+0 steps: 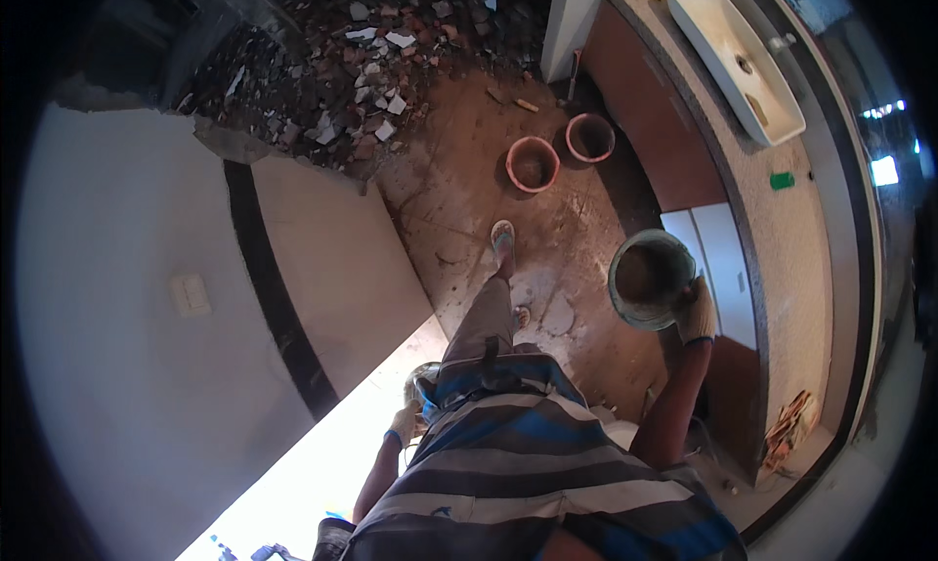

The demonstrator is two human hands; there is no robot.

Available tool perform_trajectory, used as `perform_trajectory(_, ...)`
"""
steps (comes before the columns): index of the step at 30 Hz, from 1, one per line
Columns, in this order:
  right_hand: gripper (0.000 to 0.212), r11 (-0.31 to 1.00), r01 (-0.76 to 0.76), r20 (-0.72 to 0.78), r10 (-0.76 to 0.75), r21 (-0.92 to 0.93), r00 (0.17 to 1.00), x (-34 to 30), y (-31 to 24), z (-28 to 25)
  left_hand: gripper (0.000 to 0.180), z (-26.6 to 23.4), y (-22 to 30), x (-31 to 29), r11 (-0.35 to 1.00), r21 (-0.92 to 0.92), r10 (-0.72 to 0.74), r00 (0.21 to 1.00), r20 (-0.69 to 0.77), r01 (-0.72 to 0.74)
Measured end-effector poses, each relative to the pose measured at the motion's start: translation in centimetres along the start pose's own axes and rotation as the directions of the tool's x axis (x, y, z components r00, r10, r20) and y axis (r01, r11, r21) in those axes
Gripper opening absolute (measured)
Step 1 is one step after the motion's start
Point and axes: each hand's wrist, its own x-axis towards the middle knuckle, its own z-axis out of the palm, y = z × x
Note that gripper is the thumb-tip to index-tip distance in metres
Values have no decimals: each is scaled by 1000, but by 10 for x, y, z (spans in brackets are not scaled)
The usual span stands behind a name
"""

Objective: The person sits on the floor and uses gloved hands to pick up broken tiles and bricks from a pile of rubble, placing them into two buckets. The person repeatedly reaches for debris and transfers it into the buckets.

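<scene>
Striped cloth [489, 444] is located nearest the camera, at the bottom centre of the head view. Right of centre, a green bucket [619, 292] is held by the right hand [695, 314], its gloved fingers clenched at the rim. Below and left of centre, the left hand [403, 426] is placed beside a rounded vessel [422, 373]; whether it is grasped cannot be told, as the contact is obscured by cloth and glare.

The bucket could be knocked against the white drawers [723, 258] just beside it if swung toward frame right. A slip could be caused by dust on the floor [440, 190]; a stumble, by the tubs [532, 143] at upper centre or the rubble [371, 82] beyond.

The bucket is round and soiled brown inside. Tubs are reddish and circular. Rubble is angular, brick-red and pale. At upper right, a smooth, oblong white sink [713, 48] is seated on a speckled counter [782, 258].
</scene>
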Motion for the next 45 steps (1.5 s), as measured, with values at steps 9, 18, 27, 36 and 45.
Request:
perform_trajectory(9,25,497,356,240,-283,-791,928,36,-58,32,44,17,158,118,975,-202,-67,991,112,89)
perform_trajectory(18,23,978,-189,-183,202,87,962,100,-48,79,39,-42,369,130,860,-436,158,950,-269,-267)
perform_trajectory(27,22,870,-472,-264,426,-144,865,127,47,86,45,-54,426,76,859,-266,316,862,-396,-437)
perform_trajectory(36,33,842,-535,-308,491,-73,815,142,31,111,26,-13,336,128,826,-537,33,965,-261,-174)
perform_trajectory(45,23,859,-491,-369,415,-141,832,193,6,96,32,44,303,83,860,-477,-254,963,-93,180)
